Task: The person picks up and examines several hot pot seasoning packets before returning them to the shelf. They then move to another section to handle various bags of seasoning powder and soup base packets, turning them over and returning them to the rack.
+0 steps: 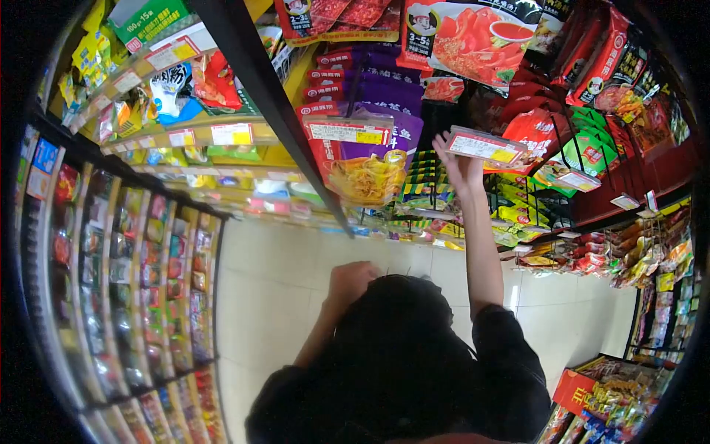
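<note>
My right hand (461, 172) is raised to the hanging rack, fingers stretched upward beside a price label (488, 146). The label overlaps part of that hand and hides some fingers. Left of it hang purple and red seasoning packets (370, 159) with a noodle picture. Right of it are red packets (534, 133) and green packets (592, 140). Low in front of my body, my left hand (352, 281) is curled closed next to the black clothing (399, 348); what it holds, if anything, I cannot make out.
A black upright post (270, 96) divides the rack from the snack shelves (185, 137) at left. More stocked shelves (126, 274) run along the far left. A red display box (577, 392) of packets stands at lower right on the pale tiled floor (259, 296).
</note>
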{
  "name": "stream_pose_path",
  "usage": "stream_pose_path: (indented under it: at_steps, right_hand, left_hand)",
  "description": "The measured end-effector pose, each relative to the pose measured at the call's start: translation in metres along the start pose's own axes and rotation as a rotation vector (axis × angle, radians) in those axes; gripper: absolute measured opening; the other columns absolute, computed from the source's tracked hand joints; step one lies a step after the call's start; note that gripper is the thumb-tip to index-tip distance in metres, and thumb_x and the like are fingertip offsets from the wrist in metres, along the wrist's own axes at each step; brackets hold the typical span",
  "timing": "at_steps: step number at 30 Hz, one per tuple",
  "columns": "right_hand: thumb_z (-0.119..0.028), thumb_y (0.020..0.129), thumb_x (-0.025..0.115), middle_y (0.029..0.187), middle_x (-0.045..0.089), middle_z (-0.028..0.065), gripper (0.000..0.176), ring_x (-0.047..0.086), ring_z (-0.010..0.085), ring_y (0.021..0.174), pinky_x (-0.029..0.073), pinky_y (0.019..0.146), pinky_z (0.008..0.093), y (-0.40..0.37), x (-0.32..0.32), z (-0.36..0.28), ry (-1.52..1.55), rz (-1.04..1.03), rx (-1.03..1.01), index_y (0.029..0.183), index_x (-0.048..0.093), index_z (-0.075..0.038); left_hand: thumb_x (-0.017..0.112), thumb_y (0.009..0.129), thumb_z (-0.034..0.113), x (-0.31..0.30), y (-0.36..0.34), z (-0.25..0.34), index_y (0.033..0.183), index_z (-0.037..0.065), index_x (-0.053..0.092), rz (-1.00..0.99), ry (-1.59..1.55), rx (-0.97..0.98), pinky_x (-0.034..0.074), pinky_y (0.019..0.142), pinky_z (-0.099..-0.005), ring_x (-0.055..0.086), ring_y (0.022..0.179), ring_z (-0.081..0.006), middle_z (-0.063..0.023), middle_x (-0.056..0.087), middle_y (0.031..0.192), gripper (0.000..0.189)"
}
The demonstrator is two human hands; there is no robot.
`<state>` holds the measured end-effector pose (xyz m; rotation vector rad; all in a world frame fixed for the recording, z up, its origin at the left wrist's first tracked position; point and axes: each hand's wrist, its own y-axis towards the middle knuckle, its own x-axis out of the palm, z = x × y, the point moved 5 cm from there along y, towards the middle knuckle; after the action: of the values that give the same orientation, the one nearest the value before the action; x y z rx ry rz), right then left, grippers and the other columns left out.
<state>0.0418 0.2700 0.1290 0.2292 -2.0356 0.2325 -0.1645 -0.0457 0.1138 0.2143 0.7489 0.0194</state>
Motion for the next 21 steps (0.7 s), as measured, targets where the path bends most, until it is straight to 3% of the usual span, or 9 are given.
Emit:
stream_pose_path:
  at_steps: [1, 5, 8, 9, 12, 13, 15, 18, 21]
  right_hand:
    - [-0.026, 0.100, 0.066, 0.154, 0.035, 0.0265, 0.064, 0.035, 0.0418, 0.147, 0.033, 0.122, 0.0579, 0.026, -0.013, 0.004, 0.053, 0.067, -0.013, 0.151, 0.035, -0.004]
    - [-0.024, 0.092, 0.078, 0.159, 0.027, 0.0263, 0.087, 0.023, 0.0410, 0.153, 0.033, 0.121, 0.0602, 0.084, -0.016, 0.008, 0.343, 0.366, 0.020, 0.158, 0.023, -0.013]
    - [-0.027, 0.086, 0.085, 0.161, 0.027, 0.0253, 0.103, 0.023, 0.0404, 0.153, 0.035, 0.120, 0.0603, 0.111, -0.026, 0.011, 0.318, 0.157, -0.024, 0.160, 0.015, -0.015]
    - [-0.027, 0.082, 0.088, 0.159, 0.035, 0.0232, 0.101, 0.034, 0.0410, 0.149, 0.036, 0.119, 0.0596, 0.118, -0.027, 0.012, 0.323, 0.155, -0.034, 0.154, 0.020, -0.011]
    - [-0.025, 0.082, 0.089, 0.153, 0.045, 0.0207, 0.084, 0.046, 0.0413, 0.142, 0.039, 0.118, 0.0564, 0.132, -0.031, 0.013, 0.367, 0.057, -0.046, 0.142, 0.033, -0.006]
    - [-0.023, 0.081, 0.090, 0.148, 0.052, 0.0191, 0.070, 0.057, 0.0404, 0.130, 0.043, 0.115, 0.0534, 0.132, -0.039, 0.013, 0.327, -0.091, -0.051, 0.127, 0.041, -0.005]
    - [-0.025, 0.079, 0.091, 0.146, 0.051, 0.0208, 0.070, 0.056, 0.0388, 0.130, 0.044, 0.113, 0.0524, 0.139, -0.046, 0.012, 0.355, 0.124, -0.030, 0.125, 0.043, -0.005]
    - [-0.030, 0.074, 0.095, 0.145, 0.045, 0.0252, 0.082, 0.050, 0.0367, 0.133, 0.044, 0.113, 0.0547, 0.129, -0.048, 0.017, 0.267, 0.281, 0.007, 0.132, 0.040, -0.006]
    - [-0.030, 0.074, 0.095, 0.148, 0.040, 0.0261, 0.096, 0.044, 0.0380, 0.139, 0.041, 0.114, 0.0587, 0.126, -0.035, 0.016, 0.234, 0.303, 0.053, 0.144, 0.032, -0.008]
  left_hand:
    - [0.058, 0.088, 0.005, 0.010, -0.012, -0.022, 0.085, 0.010, 0.068, -0.058, 0.103, -0.071, 0.053, 0.061, -0.0392, 0.069, 0.068, -0.0299, -0.0097, 0.069, 0.077, 0.011]
    - [0.060, 0.091, 0.008, 0.097, -0.142, -0.218, 0.093, 0.010, 0.070, 0.143, -0.201, -0.560, 0.056, 0.062, -0.0362, 0.072, 0.070, -0.0241, -0.0076, 0.072, 0.081, 0.011]
    - [0.060, 0.092, 0.010, 0.174, -0.277, -0.347, 0.093, 0.007, 0.069, 0.120, -0.301, -0.971, 0.056, 0.055, -0.0341, 0.070, 0.065, -0.0189, -0.0055, 0.073, 0.081, 0.010]
    - [0.060, 0.092, 0.010, 0.177, -0.304, -0.341, 0.094, 0.007, 0.069, 0.039, -0.234, -1.036, 0.056, 0.056, -0.0341, 0.070, 0.065, -0.0189, -0.0057, 0.073, 0.082, 0.010]
    - [0.059, 0.092, 0.010, 0.178, -0.350, -0.291, 0.096, 0.007, 0.068, -0.130, -0.129, -1.022, 0.056, 0.056, -0.0341, 0.070, 0.066, -0.0189, -0.0065, 0.073, 0.084, 0.011]
    - [0.058, 0.092, 0.010, 0.180, -0.356, -0.277, 0.096, 0.007, 0.068, -0.167, -0.122, -1.001, 0.056, 0.056, -0.0341, 0.070, 0.066, -0.0189, -0.0067, 0.073, 0.084, 0.011]
    - [0.058, 0.093, 0.009, 0.188, -0.363, -0.266, 0.098, 0.007, 0.068, -0.210, -0.126, -0.959, 0.056, 0.057, -0.0341, 0.070, 0.067, -0.0189, -0.0072, 0.073, 0.085, 0.011]
    - [0.057, 0.093, 0.009, 0.191, -0.351, -0.260, 0.099, 0.007, 0.067, -0.225, -0.134, -0.915, 0.056, 0.057, -0.0341, 0.070, 0.068, -0.0190, -0.0080, 0.073, 0.087, 0.012]
    - [0.055, 0.094, 0.009, 0.183, -0.320, -0.264, 0.101, 0.008, 0.067, -0.189, -0.149, -0.859, 0.056, 0.057, -0.0341, 0.070, 0.069, -0.0190, -0.0087, 0.073, 0.088, 0.013]
